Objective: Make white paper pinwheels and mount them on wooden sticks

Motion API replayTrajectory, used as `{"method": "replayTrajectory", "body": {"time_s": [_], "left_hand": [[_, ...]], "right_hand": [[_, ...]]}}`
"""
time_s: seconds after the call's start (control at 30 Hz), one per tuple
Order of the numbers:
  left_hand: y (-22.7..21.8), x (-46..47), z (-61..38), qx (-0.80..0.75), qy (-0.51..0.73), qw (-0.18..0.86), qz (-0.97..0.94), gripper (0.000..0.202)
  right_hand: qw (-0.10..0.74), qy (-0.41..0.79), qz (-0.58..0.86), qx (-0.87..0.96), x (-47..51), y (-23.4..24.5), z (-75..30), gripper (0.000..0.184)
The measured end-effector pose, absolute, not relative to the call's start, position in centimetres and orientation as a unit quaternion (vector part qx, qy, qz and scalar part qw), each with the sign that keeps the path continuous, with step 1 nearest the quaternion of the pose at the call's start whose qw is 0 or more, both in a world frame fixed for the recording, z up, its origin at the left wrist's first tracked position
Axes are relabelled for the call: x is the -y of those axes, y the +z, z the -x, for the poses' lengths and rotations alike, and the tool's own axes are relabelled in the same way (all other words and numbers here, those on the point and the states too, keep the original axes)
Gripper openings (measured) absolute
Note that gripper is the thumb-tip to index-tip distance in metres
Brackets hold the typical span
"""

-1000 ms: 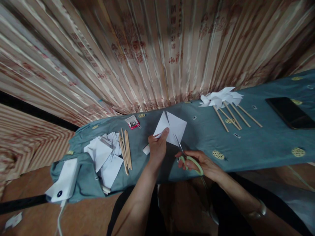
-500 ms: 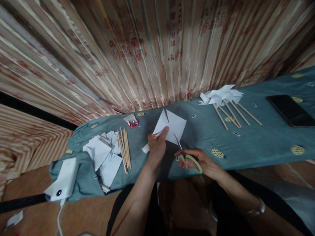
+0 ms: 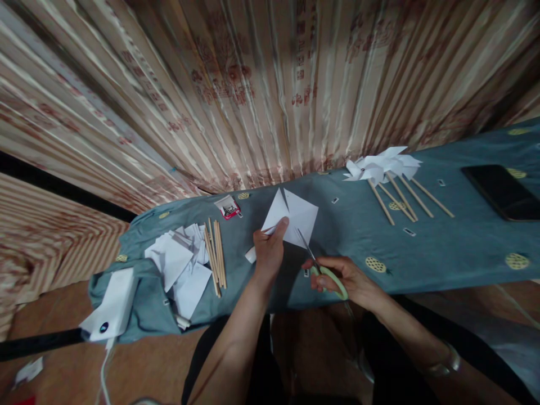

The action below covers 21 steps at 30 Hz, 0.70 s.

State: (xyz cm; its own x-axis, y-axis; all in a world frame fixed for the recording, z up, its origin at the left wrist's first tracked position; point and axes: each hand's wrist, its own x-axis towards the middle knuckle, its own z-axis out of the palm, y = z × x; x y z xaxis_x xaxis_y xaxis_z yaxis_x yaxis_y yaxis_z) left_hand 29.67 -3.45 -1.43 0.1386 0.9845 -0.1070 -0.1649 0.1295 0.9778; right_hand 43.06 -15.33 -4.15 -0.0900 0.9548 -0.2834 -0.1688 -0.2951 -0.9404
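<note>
My left hand (image 3: 269, 251) pinches the near left corner of a white square of paper (image 3: 297, 215), held just above the blue-grey cloth (image 3: 442, 247). A slit runs into the paper from its far corner. My right hand (image 3: 343, 277) grips green-handled scissors (image 3: 321, 271), fingers through the loops. The blades point up and left, with their tips at the paper's near edge.
A pile of white paper pieces (image 3: 179, 265) and a bundle of wooden sticks (image 3: 215, 256) lie to the left. Finished paper pinwheels on sticks (image 3: 390, 174) lie far right, by a black phone (image 3: 500, 191). A white box (image 3: 112, 306) with a cable sits at the left end. Pleated curtain stands behind.
Both hands keep their hold on paper and scissors; only the camera view shifted slightly.
</note>
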Motion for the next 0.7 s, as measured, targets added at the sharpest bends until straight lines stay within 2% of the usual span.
{"method": "replayTrajectory", "body": {"time_s": [0.5, 0.7], "left_hand": [[-1.83, 3.24, -29.28, -0.462, 0.477, 0.596, -0.452, 0.031], [-1.48, 3.62, -29.55, -0.455, 0.477, 0.631, -0.409, 0.034]], "right_hand": [[0.453, 0.647, 0.505, 0.348, 15.1, -3.85, -42.61, 0.051], [0.457, 0.645, 0.509, 0.34, 15.11, -3.82, -42.45, 0.05]]}}
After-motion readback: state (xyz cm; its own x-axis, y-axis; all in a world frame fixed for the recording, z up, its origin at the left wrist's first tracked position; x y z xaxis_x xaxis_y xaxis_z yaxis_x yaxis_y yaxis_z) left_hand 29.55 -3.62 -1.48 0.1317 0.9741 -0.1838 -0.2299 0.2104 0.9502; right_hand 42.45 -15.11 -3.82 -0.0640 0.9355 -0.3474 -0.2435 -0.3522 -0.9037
